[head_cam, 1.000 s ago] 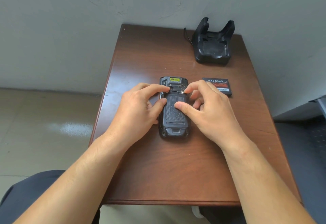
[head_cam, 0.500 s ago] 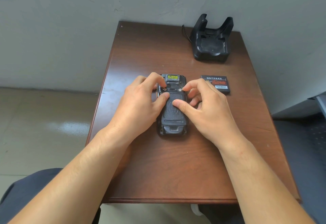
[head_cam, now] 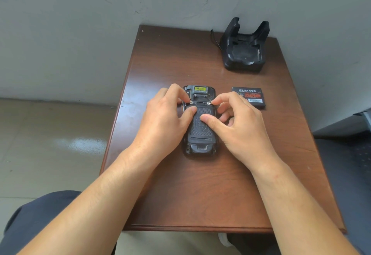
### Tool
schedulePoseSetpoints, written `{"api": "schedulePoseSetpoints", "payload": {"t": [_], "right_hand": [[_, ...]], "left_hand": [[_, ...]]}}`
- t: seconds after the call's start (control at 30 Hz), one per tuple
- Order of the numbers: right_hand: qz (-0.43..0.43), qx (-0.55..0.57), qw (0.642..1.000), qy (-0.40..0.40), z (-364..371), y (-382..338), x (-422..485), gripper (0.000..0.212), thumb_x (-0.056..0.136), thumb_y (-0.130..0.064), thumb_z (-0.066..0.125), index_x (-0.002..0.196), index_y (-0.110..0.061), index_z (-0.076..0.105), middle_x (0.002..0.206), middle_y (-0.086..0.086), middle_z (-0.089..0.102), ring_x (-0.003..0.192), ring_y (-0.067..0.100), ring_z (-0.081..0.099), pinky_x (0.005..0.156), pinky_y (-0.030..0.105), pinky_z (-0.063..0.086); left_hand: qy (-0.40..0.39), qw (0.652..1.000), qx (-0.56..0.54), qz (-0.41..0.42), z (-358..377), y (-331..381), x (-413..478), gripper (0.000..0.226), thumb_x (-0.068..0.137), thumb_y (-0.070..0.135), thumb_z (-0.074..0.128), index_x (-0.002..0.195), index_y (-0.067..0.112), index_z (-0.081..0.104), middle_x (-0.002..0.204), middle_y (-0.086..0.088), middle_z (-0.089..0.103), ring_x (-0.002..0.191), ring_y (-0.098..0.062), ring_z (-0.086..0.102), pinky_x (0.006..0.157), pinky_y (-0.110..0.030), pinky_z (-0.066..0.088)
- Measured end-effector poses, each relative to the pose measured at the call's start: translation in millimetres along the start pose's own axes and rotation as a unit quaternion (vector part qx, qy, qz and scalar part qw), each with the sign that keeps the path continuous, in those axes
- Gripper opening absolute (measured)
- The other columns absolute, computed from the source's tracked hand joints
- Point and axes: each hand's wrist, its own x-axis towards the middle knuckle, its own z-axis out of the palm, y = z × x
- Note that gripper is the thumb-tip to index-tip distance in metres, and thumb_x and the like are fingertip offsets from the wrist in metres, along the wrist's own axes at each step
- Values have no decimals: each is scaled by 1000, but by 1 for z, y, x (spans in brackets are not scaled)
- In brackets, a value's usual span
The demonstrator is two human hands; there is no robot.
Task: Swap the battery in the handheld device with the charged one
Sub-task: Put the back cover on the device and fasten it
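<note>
A black handheld device [head_cam: 200, 134] lies face down in the middle of the brown table [head_cam: 180, 194], its textured back cover on and a yellow label at its far end. My left hand [head_cam: 162, 120] rests on its left side, index fingertip on the left silver latch, thumb on the cover. My right hand [head_cam: 239, 126] mirrors it, index fingertip on the right silver latch, thumb pressing the cover's middle. A flat black battery [head_cam: 250, 96] with a red and white label lies on the table just right of the device, partly behind my right fingers.
A black charging cradle [head_cam: 244, 50] with a cable stands at the table's far right corner, against the grey wall. The table's left edge drops to a tiled floor. A dark seat [head_cam: 347, 164] sits to the right. My dark trouser leg [head_cam: 40, 214] shows at bottom left.
My left index finger has shifted from the device's upper left edge onto the left latch. The right index finger stays at the right latch. The device has not moved on the table.
</note>
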Motion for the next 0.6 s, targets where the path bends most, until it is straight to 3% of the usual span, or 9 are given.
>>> {"api": "schedulePoseSetpoints", "payload": {"t": [0.1, 0.23, 0.4, 0.6], "right_hand": [[2, 1, 1000, 3, 0, 0, -1, 35, 77, -44, 82, 103, -30, 64, 92, -6, 64, 78, 13, 61, 69, 16, 44], [5, 4, 1000, 5, 0, 0, -1, 35, 76, -43, 83, 103, -29, 65, 92, -7, 64, 79, 13, 61, 70, 16, 44], [4, -7, 1000, 16, -1, -1, 0, 36, 75, -42, 85, 102, -29, 66, 92, -5, 65, 77, 12, 63, 70, 17, 47], [6, -22, 995, 101, -22, 11, 8, 26, 82, -37, 79, 103, -24, 70, 99, -7, 67, 80, 9, 66, 76, 31, 57]], "left_hand": [[11, 1000, 4, -8, 2, 2, -1, 17, 90, 33, 69, 96, 25, 56, 100, 4, 60, 75, -12, 52, 78, -26, 41], [10, 1000, 3, -17, 2, 4, -2, 17, 91, 33, 69, 96, 24, 56, 102, 3, 58, 75, -17, 53, 79, -31, 44], [8, 1000, -10, -17, 2, 4, -1, 16, 90, 32, 71, 93, 26, 57, 99, 5, 57, 69, -8, 53, 77, -26, 42], [3, 999, -23, -31, -1, 3, -2, 15, 88, 34, 72, 94, 30, 60, 97, 7, 59, 78, -16, 59, 80, -25, 39]]}}
